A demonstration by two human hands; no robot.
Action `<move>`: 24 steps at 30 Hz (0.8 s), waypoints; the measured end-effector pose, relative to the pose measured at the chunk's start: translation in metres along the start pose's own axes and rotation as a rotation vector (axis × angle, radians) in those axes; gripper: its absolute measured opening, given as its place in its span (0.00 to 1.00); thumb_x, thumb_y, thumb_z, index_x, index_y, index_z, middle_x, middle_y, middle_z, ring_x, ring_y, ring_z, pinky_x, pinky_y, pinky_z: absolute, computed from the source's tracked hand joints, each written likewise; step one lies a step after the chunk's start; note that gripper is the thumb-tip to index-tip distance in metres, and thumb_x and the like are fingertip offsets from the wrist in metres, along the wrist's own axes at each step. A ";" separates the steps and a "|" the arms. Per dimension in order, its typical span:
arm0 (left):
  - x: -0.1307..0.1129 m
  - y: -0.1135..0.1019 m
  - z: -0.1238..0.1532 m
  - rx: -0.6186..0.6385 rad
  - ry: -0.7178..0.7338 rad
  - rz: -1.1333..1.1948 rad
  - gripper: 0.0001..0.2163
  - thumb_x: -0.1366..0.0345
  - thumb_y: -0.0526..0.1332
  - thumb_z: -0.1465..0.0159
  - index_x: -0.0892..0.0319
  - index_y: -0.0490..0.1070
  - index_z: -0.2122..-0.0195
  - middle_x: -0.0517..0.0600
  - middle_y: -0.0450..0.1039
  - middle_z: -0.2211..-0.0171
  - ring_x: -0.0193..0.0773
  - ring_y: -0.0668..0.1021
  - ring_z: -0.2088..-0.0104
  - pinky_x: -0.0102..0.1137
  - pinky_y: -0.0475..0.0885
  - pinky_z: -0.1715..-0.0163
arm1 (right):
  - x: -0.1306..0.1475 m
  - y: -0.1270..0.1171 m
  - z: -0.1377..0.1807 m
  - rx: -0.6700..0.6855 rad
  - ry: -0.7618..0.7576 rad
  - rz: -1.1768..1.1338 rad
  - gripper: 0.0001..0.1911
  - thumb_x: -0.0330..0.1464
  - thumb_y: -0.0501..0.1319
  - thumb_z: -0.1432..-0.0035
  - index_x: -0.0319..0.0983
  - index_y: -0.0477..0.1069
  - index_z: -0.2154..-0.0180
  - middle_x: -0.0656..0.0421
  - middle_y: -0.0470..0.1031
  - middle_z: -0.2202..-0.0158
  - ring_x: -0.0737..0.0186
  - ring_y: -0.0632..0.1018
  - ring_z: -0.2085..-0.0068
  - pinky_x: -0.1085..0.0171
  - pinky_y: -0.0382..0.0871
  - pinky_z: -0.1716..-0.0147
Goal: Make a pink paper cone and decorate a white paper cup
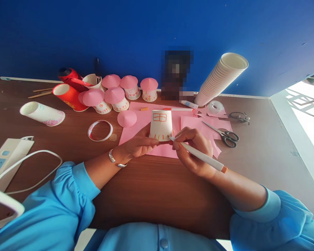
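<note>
My left hand is closed around a white paper cup, held upside down over the pink paper. An orange window is drawn on the cup's side, and short orange and yellowish strokes line its rim. In my right hand is a white marker pen with an orange-brown end. Its tip meets the cup near the lower right of the rim. The fingers behind the cup are hidden. An orange-brown pen cap and a red-and-white marker lie on the paper beyond the cup.
Several decorated cups with pink cone roofs stand at the back left. A tape roll and a loose pink cone lie left of the cup. Scissors and a tall leaning cup stack are to the right. A power strip sits far left.
</note>
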State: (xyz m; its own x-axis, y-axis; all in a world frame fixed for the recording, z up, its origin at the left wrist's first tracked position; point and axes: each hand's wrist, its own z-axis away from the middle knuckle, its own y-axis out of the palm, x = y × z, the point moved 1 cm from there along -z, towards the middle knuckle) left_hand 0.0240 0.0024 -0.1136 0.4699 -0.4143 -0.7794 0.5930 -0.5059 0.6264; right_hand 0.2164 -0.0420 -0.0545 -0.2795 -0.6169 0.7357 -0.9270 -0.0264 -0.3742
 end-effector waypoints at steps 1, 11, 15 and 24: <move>-0.001 0.001 0.000 0.003 0.001 0.001 0.22 0.66 0.73 0.41 0.55 0.75 0.45 0.54 0.83 0.52 0.51 0.83 0.49 0.48 0.76 0.44 | 0.000 0.000 0.000 0.002 -0.005 0.001 0.08 0.24 0.59 0.36 0.43 0.65 0.63 0.62 0.74 0.72 0.65 0.77 0.72 0.65 0.71 0.75; -0.001 0.001 -0.001 0.024 0.018 0.042 0.21 0.67 0.73 0.41 0.55 0.76 0.46 0.52 0.83 0.53 0.45 0.84 0.52 0.40 0.79 0.49 | 0.005 -0.003 0.000 0.033 0.006 -0.013 0.08 0.24 0.59 0.38 0.43 0.65 0.64 0.62 0.73 0.72 0.65 0.76 0.72 0.65 0.70 0.76; 0.001 -0.002 -0.001 0.043 0.012 0.030 0.22 0.64 0.74 0.41 0.55 0.75 0.46 0.53 0.83 0.53 0.48 0.84 0.51 0.45 0.77 0.45 | -0.001 -0.004 0.003 -0.056 -0.023 -0.073 0.04 0.28 0.60 0.33 0.42 0.69 0.57 0.60 0.75 0.68 0.62 0.78 0.69 0.61 0.73 0.72; -0.005 -0.001 0.001 0.084 -0.065 0.091 0.27 0.59 0.73 0.42 0.54 0.72 0.41 0.58 0.80 0.47 0.53 0.82 0.46 0.51 0.75 0.41 | -0.033 -0.003 -0.003 -0.180 -0.008 -0.034 0.24 0.48 0.66 0.34 0.47 0.69 0.41 0.51 0.80 0.44 0.48 0.82 0.44 0.46 0.79 0.45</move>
State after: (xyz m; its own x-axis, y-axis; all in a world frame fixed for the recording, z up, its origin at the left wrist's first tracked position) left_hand 0.0203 0.0049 -0.1104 0.4742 -0.5080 -0.7191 0.4917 -0.5247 0.6949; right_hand 0.2275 -0.0193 -0.0758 -0.2462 -0.6244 0.7413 -0.9657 0.0933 -0.2421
